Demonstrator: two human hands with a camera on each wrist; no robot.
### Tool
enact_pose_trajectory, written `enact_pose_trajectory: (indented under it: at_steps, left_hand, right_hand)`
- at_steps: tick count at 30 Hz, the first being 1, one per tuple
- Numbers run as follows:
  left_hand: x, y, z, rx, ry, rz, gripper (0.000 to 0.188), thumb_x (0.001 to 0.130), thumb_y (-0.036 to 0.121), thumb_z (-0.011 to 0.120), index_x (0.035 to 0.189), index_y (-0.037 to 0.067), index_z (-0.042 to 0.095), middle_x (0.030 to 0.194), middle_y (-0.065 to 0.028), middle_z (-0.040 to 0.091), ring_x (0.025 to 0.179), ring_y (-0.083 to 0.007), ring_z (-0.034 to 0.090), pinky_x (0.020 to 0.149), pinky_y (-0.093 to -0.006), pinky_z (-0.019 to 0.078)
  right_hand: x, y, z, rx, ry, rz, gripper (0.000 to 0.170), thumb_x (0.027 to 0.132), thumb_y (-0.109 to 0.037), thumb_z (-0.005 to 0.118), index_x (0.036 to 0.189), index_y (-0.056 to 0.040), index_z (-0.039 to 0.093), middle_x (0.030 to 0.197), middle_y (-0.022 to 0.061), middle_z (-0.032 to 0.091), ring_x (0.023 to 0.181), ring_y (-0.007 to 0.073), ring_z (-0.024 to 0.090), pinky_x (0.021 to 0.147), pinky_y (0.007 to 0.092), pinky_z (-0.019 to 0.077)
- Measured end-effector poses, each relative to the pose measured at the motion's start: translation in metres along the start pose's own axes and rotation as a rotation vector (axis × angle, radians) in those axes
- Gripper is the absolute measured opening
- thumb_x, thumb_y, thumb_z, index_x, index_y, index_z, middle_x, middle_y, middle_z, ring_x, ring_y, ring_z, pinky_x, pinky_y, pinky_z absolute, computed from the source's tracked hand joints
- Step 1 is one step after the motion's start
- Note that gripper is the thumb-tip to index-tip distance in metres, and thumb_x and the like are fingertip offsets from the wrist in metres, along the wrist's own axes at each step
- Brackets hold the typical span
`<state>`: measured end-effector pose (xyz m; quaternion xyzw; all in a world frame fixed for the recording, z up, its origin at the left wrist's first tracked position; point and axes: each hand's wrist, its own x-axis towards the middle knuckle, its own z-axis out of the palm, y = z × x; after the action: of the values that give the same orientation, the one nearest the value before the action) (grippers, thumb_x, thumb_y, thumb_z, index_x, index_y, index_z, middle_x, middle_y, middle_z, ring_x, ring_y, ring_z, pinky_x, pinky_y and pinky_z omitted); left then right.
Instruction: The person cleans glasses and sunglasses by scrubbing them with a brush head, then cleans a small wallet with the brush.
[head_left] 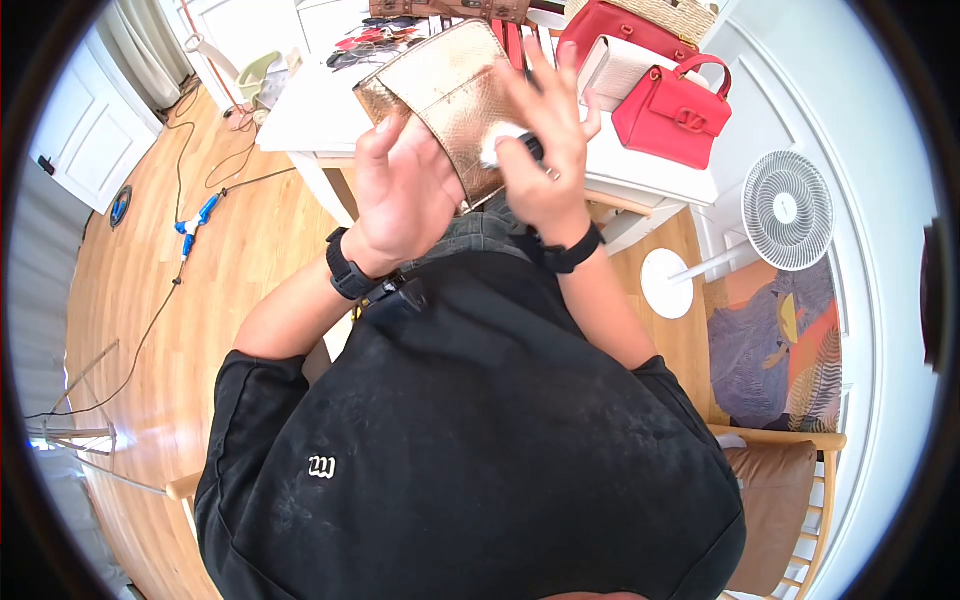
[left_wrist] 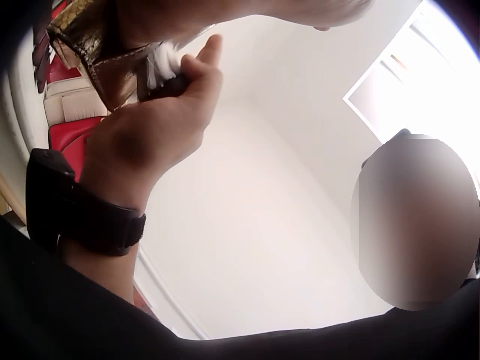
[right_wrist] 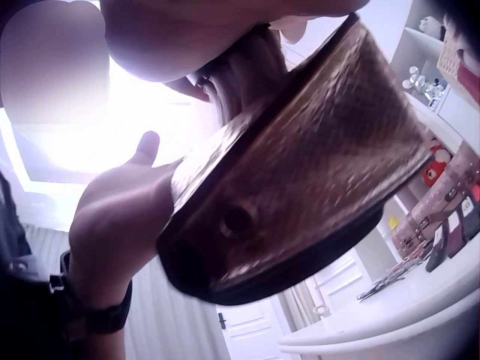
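In the head view a gold handbag [head_left: 450, 75] with a snakeskin texture is up in front of the person, above the table's near edge. The left hand [head_left: 402, 190] carries it, palm turned up, with fingers hidden against the bag and its thumb standing free. Seen from the right wrist, the bag [right_wrist: 322, 157] is tilted and has a small round mark on it. The right hand [head_left: 553, 150] pinches a brush with white bristles [head_left: 497, 143] and a dark handle, close to the bag's surface. Its other fingers are raised and spread.
A red handbag [head_left: 675, 118], a cream bag [head_left: 612, 75] and a patterned brown bag [head_left: 450, 10] are on the white table [head_left: 315, 105], with several straps or tags [head_left: 370, 45]. A white fan [head_left: 787, 210] stands right; a cable [head_left: 197, 225] crosses the floor left.
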<state>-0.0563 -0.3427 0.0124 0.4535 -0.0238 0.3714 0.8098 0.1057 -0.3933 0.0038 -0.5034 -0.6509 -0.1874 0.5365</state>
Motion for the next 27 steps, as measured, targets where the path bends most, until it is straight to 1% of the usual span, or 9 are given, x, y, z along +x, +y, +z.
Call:
enact_pose_trajectory:
  at_steps: [4,7,8,13,14,18,20,22,27]
  left_hand:
    - [0.004,0.003,-0.004,-0.093,-0.008,-0.036,0.101,0.097,0.074,0.035,0.165,0.0,0.021,0.168,-0.0165,0.034,0.154,-0.0317,0.034,0.126,-0.0488,0.0289]
    - [0.009,0.001,-0.005,-0.12,0.008,-0.011,0.099,0.098,0.073,0.034,0.164,-0.001,0.022,0.167,-0.0164,0.034,0.154,-0.0315,0.035,0.125,-0.0483,0.03]
    - [0.012,0.001,-0.005,-0.085,0.039,0.007,0.099,0.099,0.072,0.033,0.164,-0.001,0.022,0.167,-0.0164,0.035,0.153,-0.0314,0.036,0.125,-0.0481,0.0306]
    - [0.014,0.001,-0.006,-0.108,0.079,-0.008,0.099,0.1,0.073,0.032,0.163,-0.002,0.023,0.165,-0.0177,0.037,0.151,-0.0317,0.04,0.123,-0.0486,0.0335]
    - [0.014,0.001,-0.008,-0.11,0.076,-0.01,0.099,0.1,0.073,0.032,0.163,-0.002,0.023,0.165,-0.0177,0.037,0.151,-0.0317,0.04,0.123,-0.0486,0.0335]
    - [0.015,0.0,-0.008,-0.182,0.004,-0.044,0.101,0.099,0.075,0.033,0.164,-0.002,0.022,0.165,-0.0186,0.037,0.151,-0.033,0.04,0.124,-0.0488,0.0332]
    - [0.015,-0.002,-0.007,-0.158,0.016,-0.082,0.102,0.098,0.075,0.033,0.164,-0.002,0.021,0.165,-0.0195,0.036,0.152,-0.0342,0.039,0.124,-0.0491,0.0338]
    - [0.013,-0.003,-0.008,-0.137,0.034,-0.089,0.099,0.099,0.074,0.033,0.162,-0.001,0.025,0.163,-0.0181,0.04,0.149,-0.0318,0.043,0.122,-0.0479,0.0363]
    - [0.011,-0.001,-0.017,-0.169,-0.04,-0.152,0.098,0.1,0.074,0.03,0.162,-0.001,0.027,0.159,-0.0169,0.046,0.146,-0.0293,0.046,0.12,-0.0468,0.0385]
  right_hand:
    - [0.001,0.023,-0.005,-0.036,0.112,0.109,0.057,0.074,-0.009,0.063,0.129,-0.0147,0.074,0.145,0.0101,0.065,0.15,0.0329,0.044,0.121,0.052,0.0094]
    - [-0.004,-0.002,0.006,0.14,-0.048,0.058,0.053,0.073,-0.009,0.064,0.123,-0.0186,0.077,0.144,0.0072,0.065,0.15,0.0307,0.044,0.12,0.0512,0.0116]
    - [-0.004,-0.015,0.006,0.15,-0.122,0.018,0.055,0.074,-0.008,0.06,0.126,-0.013,0.076,0.145,0.0087,0.065,0.153,0.0336,0.041,0.121,0.0465,0.0189]
    - [-0.001,-0.003,0.002,0.014,-0.056,0.08,0.055,0.073,-0.009,0.06,0.125,-0.0162,0.076,0.146,0.0087,0.065,0.155,0.0353,0.037,0.123,0.0508,0.0148]
    - [0.002,0.008,-0.003,-0.02,-0.012,0.116,0.052,0.072,-0.014,0.067,0.123,-0.0168,0.075,0.145,0.0083,0.064,0.152,0.0329,0.041,0.12,0.0528,0.0136]
    - [0.004,0.041,-0.007,0.116,0.043,0.201,0.052,0.074,-0.01,0.066,0.125,-0.0156,0.074,0.145,0.0112,0.064,0.149,0.0285,0.045,0.119,0.0456,0.0193]
    - [0.004,0.019,0.002,0.16,-0.05,0.133,0.053,0.077,-0.003,0.057,0.127,-0.0085,0.073,0.145,0.0156,0.064,0.148,0.0327,0.047,0.117,0.0446,0.0363]
    - [-0.007,-0.008,0.009,0.248,-0.241,0.124,0.061,0.077,-0.013,0.059,0.138,-0.0158,0.067,0.149,0.0071,0.063,0.154,0.0278,0.04,0.124,0.0474,0.0042]
    - [-0.003,-0.001,0.002,-0.003,-0.112,0.17,0.059,0.08,-0.018,0.062,0.138,-0.0171,0.066,0.147,0.0055,0.064,0.152,0.0308,0.041,0.122,0.0542,0.0034]
